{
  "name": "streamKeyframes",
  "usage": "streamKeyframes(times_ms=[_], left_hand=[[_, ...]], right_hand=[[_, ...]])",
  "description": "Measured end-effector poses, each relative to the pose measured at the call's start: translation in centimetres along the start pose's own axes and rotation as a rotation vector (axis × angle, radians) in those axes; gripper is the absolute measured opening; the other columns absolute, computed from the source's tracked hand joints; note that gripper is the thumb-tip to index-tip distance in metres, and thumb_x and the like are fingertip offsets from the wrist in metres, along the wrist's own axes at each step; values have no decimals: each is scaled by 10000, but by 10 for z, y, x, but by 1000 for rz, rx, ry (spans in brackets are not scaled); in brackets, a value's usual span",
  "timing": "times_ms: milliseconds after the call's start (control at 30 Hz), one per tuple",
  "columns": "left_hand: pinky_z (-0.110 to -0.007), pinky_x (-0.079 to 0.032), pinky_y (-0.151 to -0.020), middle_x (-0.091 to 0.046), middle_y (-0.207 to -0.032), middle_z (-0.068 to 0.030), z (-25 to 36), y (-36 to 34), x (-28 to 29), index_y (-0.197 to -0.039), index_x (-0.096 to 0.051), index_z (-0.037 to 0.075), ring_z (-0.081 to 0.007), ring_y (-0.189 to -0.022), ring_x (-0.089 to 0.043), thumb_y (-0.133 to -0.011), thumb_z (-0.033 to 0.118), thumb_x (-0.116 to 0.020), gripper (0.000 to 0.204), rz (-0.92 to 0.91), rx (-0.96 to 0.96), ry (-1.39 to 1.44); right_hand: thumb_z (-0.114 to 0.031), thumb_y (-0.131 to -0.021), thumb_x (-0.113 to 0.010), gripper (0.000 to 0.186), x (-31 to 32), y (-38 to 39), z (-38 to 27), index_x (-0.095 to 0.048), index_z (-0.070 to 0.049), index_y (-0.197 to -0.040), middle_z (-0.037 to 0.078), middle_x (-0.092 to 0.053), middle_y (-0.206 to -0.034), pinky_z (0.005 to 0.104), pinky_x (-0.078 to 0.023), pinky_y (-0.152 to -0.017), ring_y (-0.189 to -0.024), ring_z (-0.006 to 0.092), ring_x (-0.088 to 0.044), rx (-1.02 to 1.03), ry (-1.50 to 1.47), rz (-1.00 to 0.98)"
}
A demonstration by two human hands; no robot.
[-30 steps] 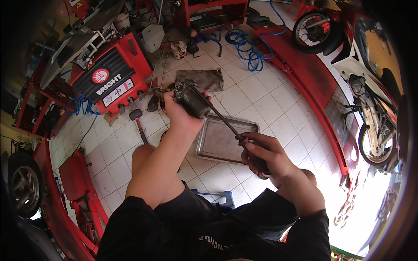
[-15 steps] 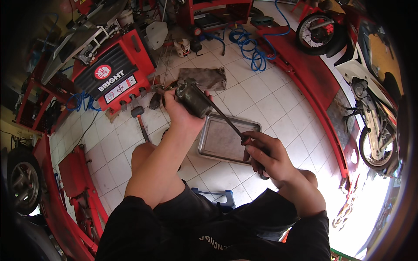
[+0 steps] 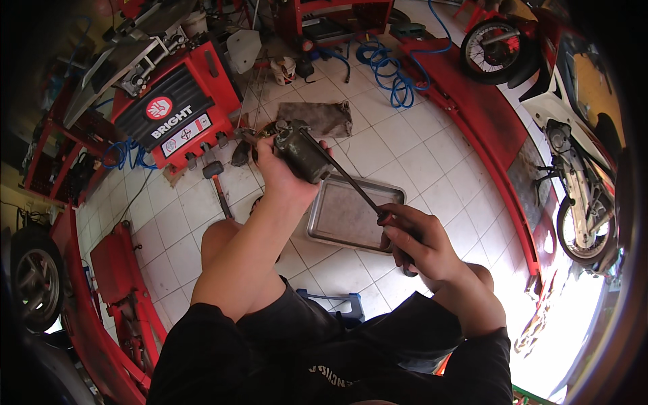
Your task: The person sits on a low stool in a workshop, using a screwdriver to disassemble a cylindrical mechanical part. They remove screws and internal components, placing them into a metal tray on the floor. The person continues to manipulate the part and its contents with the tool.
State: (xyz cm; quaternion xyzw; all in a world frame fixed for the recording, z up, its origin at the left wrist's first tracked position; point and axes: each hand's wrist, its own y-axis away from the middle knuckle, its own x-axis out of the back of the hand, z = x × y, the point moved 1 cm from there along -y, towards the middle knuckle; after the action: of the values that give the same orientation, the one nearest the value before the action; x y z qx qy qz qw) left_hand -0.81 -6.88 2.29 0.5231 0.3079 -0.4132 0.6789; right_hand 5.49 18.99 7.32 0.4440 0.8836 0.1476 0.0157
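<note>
My left hand [image 3: 283, 165] grips a dark, grimy cylindrical metal part [image 3: 302, 154] from below, held in mid-air. My right hand [image 3: 422, 243] is wrapped round the red and black handle of a long screwdriver [image 3: 352, 181], whose shaft runs diagonally up along the part's right side; its tip is too small to make out clearly. Beneath my hands lies a rectangular metal tray [image 3: 327, 229] on the tiles. A mallet [image 3: 214, 175] lies left of my left forearm. A dirty rag [image 3: 324, 118] is spread just beyond the part.
A red machine [image 3: 202, 88] stands front left, with coiled blue hose [image 3: 391, 81] toward the back right. A motorcycle [image 3: 567, 175] and red lift platform [image 3: 476, 135] flank me on the right. Another red stand [image 3: 115, 270] and a wheel [image 3: 37, 283] are at left. A blue-edged object [image 3: 347, 304] is below.
My two hands, the part and the screwdriver have shifted slightly to the right in the picture, the screwdriver still lying alongside the part. My grips look the same.
</note>
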Motion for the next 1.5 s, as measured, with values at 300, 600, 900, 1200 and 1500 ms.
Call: streamKeyframes(times_ms=[300,600,900,1200,1500], left_hand=[[-501,-537,-882,-638,-942,-132,1,-6,-1,-1037,-624,59,-325,-887,-633,-901,467,-431,471,-74,6,7],[-499,-520,-867,-624,-960,-145,-8,-7,-8,-996,-618,37,-341,-906,-606,-877,467,-469,470,-18,12,41],[-502,-534,-838,-609,-1001,-128,-6,-9,-3,-1050,-595,67,-350,-889,-616,-894,428,-467,414,-60,-4,37],[-490,-533,-809,-639,-909,-119,-4,-12,0,-1013,-609,78,-336,-858,-634,-873,417,-490,385,-13,-39,43],[-519,-525,-843,-621,-982,-125,3,-14,-4,-1052,-590,71,-347,-889,-621,-889,427,-478,407,-35,-45,-7]], right_hand=[[-145,-1027,-577,367,1,-3,-2,-543,17,-1354,86,-689,-872,242,-471,-532,-608,95,-612,13,3,13],[-100,-1009,-554,342,-3,1,-4,-549,68,-1307,138,-671,-895,254,-468,-518,-591,125,-610,61,-18,49],[-111,-1016,-549,354,-1,-1,-1,-529,74,-1318,149,-663,-918,255,-472,-497,-557,137,-610,86,9,21],[-155,-1015,-601,396,-4,-11,5,-525,65,-1336,147,-676,-900,263,-497,-510,-578,140,-622,22,33,-2],[-106,-1001,-622,349,-6,-15,-2,-544,51,-1304,121,-682,-908,257,-507,-507,-617,136,-649,79,53,-20]])
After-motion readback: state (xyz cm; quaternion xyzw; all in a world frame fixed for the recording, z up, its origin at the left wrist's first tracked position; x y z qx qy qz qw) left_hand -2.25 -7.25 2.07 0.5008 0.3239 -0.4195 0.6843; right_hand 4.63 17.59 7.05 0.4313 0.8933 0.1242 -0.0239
